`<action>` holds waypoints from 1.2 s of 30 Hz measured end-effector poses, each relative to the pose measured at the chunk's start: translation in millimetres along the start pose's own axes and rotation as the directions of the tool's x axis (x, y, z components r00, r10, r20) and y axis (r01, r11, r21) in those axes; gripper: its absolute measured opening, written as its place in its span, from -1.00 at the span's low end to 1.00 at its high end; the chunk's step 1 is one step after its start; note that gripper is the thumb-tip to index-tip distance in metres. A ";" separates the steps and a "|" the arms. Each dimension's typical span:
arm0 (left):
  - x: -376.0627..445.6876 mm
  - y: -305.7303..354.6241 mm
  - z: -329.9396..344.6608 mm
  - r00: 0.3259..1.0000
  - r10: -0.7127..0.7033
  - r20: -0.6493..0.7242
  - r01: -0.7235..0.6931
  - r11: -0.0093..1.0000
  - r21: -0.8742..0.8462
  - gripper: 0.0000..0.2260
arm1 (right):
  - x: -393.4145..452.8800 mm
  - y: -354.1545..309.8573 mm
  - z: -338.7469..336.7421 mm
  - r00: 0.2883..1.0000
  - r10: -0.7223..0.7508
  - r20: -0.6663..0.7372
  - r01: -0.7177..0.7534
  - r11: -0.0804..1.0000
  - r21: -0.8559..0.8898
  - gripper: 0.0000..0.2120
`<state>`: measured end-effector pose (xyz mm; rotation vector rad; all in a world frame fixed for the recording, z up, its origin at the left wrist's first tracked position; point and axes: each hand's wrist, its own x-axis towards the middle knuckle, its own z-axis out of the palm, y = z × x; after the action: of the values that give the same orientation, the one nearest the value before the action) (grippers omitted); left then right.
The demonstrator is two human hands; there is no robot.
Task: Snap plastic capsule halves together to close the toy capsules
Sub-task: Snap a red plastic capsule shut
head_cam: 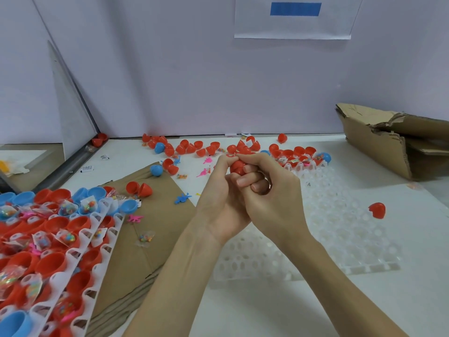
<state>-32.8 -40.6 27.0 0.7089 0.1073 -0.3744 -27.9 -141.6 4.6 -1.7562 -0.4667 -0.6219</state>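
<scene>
red plastic is showing between my fingers at the centre of the frame: i am gripping a red capsule [237, 167] with both hands pressed together above the table [267, 307]. my left hand [222, 203] is wrapping under and around it, thumb lying up along its left side, and my right hand [272, 188] is curling over it from the right, its fingers folding across the front. i cannot tell whether the two halves are seated together, since my fingers are hiding most of it.

just beyond my hands, a scatter of loose red halves [209, 148] and a few blue ones [159, 147] is lying along the far edge of the table with small pink toys [203, 172] among them. a white moulded tray [335, 229] is lying under and to the right of my hands, and a single red capsule piece [377, 210] is sitting on the table just beside its right edge. at the lower left of the frame, white trays [73, 254] are holding red and blue halves, some with small packets of toys in them. brown cardboard [145, 215] is lying flat between those trays and my arms, and a torn cardboard box [393, 139] is sitting at the upper right.
</scene>
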 end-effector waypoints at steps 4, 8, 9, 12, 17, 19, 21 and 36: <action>-2.5 0.8 0.3 0.998 -0.017 0.056 0.019 0.999 -0.034 -0.70 | 5.0 1.7 -4.9 0.996 0.058 0.073 -0.062 0.996 0.062 -0.73; -1.5 3.2 -4.2 0.998 -0.022 0.063 0.025 0.998 -0.052 -0.64 | 5.7 2.6 -4.6 0.995 0.043 0.085 -0.046 0.998 0.033 -0.73; -1.4 3.0 -4.5 0.998 -0.018 0.053 0.021 0.999 -0.047 -0.63 | 5.2 3.6 -3.9 0.995 0.042 0.088 -0.044 0.999 0.018 -0.72; 1.8 2.1 -4.1 0.995 0.079 -0.064 -0.076 0.996 0.048 -0.63 | 4.3 7.1 -3.4 0.989 0.074 0.128 -0.070 0.997 -0.037 -0.64; 11.8 21.8 -36.8 0.579 0.742 -0.339 -0.256 0.559 0.788 -0.89 | 7.8 14.3 -7.6 0.979 0.153 0.138 -0.128 0.976 -0.174 -0.63; 16.1 30.6 -58.0 0.499 0.797 -0.341 -0.183 0.481 0.857 -0.82 | 9.7 19.9 -10.8 0.975 0.204 0.093 -0.179 0.957 -0.227 -0.73; 19.8 34.6 -71.5 0.491 0.787 -0.375 -0.111 0.483 0.868 -0.62 | 10.6 26.0 -13.3 0.964 0.260 0.059 -0.237 0.936 -0.261 -0.77; 61.2 8.7 -34.7 0.728 0.681 0.078 -0.038 -0.074 0.997 -0.76 | 15.0 33.7 -16.6 0.949 0.316 0.001 -0.303 0.911 -0.279 -0.77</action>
<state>28.3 -30.2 -7.5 2.2844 0.0799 0.4821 1.3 -166.5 -8.0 -2.0603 -0.1267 -0.4333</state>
